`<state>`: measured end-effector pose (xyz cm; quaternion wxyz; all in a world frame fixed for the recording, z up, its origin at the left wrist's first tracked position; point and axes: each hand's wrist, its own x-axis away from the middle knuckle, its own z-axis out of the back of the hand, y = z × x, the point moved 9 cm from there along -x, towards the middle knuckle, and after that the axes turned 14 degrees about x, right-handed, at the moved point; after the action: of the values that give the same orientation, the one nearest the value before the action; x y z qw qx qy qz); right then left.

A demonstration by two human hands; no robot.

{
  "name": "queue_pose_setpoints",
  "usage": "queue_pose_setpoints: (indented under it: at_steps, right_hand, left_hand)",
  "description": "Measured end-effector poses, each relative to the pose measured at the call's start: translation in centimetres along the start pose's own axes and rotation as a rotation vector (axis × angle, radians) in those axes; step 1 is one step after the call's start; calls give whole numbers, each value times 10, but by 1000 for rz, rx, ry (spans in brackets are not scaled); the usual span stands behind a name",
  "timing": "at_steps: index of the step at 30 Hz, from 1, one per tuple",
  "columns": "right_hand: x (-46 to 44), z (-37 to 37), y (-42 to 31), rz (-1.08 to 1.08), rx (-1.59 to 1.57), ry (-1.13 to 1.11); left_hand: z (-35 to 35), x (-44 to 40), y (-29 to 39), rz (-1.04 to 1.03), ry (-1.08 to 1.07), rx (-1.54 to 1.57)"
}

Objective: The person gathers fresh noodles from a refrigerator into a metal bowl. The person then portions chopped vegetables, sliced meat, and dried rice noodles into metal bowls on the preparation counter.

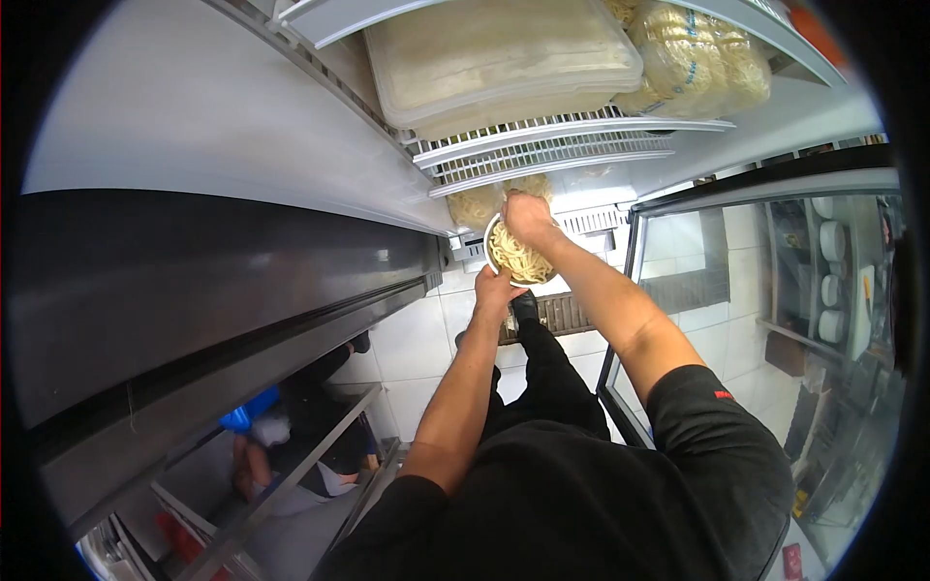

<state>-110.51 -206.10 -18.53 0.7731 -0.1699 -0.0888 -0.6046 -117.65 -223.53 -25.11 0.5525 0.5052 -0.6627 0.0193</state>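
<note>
My left hand (494,289) grips a round bowl with a white rim (488,246) at its near left edge. Thick pale noodles (518,258) fill the bowl. Over the bowl's far side, my right hand (529,217) is closed with its fingers curled down; what they hold, if anything, is hidden. Just beyond that hand, clear bags of noodles (472,207) lie at the bottom of an open glass-door fridge, partly covered by the hand and the bowl.
Above my hands, wire fridge shelves (542,145) carry a lidded plastic container (504,58) and bagged noodles (693,63). The glass door (678,281) stands open at right. A dark-topped steel unit (213,300) runs along the left. Another person's arm (254,465) shows at lower left.
</note>
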Motion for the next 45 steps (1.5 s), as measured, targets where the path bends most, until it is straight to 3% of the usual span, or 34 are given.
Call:
queue_pose_setpoints:
  at_steps: [6, 14, 17, 23, 26, 29, 30, 34, 45]
  right_hand:
    - [60, 28, -11, 192, 150, 482]
    - [143, 32, -32, 402, 123, 395]
    - [140, 14, -29, 379, 203, 361]
    - [146, 49, -37, 379, 108, 396]
    - [135, 74, -38, 346, 12, 399]
    - [87, 72, -27, 56, -13, 265]
    - [73, 68, -27, 8, 41, 324]
    - [27, 28, -29, -9, 191, 194]
    - [23, 23, -22, 81, 104, 166]
  left_hand:
    - [4, 0, 9, 9, 8, 32]
    - [10, -5, 12, -7, -8, 131]
    - [11, -12, 12, -11, -23, 137]
    - [28, -23, 14, -47, -11, 77]
    - [33, -26, 14, -51, -2, 38]
    - [26, -16, 17, -12, -4, 27]
    - [25, -16, 17, -16, 1, 22]
    - [15, -14, 15, -26, 6, 19]
    - [5, -4, 25, -29, -2, -35]
